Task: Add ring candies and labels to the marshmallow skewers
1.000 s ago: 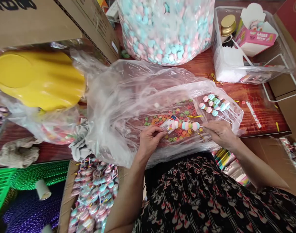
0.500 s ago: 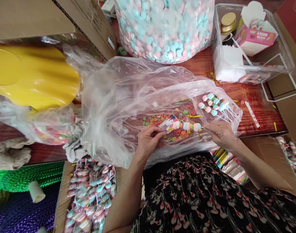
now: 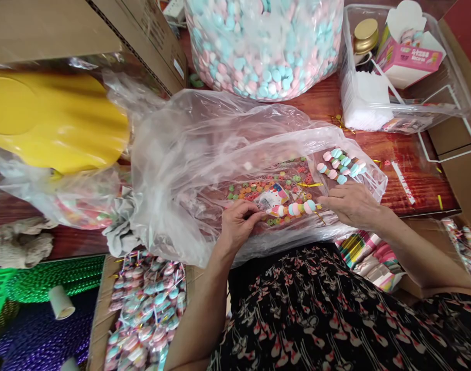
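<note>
Below centre, the left hand (image 3: 238, 224) pinched the candy skewer (image 3: 296, 208) by one end. Right hand (image 3: 351, 206) bunched its fingers at the other, grip unclear. Handling seemingly called for steady support.

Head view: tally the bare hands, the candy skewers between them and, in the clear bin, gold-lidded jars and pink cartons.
Bare hands: 2 (left hand, right hand)
Candy skewer between them: 1
Gold-lidded jar: 1
Pink carton: 1
Total: 5

Black garment, pink-red and white floral print, short sleeves
</note>
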The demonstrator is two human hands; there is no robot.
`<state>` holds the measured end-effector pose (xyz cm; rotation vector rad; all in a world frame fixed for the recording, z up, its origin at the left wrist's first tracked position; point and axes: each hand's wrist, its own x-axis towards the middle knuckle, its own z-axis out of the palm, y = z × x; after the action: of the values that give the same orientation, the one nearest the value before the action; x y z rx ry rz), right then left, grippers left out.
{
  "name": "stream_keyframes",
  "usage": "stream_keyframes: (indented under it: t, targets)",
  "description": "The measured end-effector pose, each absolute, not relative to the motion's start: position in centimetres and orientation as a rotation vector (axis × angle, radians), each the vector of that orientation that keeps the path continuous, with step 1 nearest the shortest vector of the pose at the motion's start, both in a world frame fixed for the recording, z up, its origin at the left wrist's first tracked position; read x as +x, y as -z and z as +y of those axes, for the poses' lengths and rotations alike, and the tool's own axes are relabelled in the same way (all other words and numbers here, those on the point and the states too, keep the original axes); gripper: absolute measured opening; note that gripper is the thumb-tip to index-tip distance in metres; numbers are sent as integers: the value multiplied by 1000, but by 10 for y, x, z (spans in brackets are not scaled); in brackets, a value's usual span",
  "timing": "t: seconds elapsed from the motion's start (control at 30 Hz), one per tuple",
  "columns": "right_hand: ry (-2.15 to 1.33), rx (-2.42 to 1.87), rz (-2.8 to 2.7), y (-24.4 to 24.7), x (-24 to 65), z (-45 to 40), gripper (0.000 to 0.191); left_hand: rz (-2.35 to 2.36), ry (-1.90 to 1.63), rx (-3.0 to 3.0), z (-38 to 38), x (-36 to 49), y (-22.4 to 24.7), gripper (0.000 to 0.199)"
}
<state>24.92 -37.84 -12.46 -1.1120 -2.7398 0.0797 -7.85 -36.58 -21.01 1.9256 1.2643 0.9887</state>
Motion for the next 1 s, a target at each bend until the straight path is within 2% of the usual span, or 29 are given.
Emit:
stream_keyframes:
  t: [0.4,0.53,0.67,0.8,1.0]
  targets:
    - [55,-1090,-2581,146,228,-379,25,1159,-974,2056,-365,-79,208,17]
    - [60,-1021,-2541,149,227,-379,25,1193,-876,2313,-356,-78,200,39]
    - [39,-965,-2471,153,225,-380,27,1060,-717,2479,-346,-74,186,35]
    - [96,-914,-2438,150,229,-381,33,949,-553,2311,-350,-65,175,36]
    - [201,-917,-2389,137,247,-384,35,970,-494,2026,-368,-53,169,50]
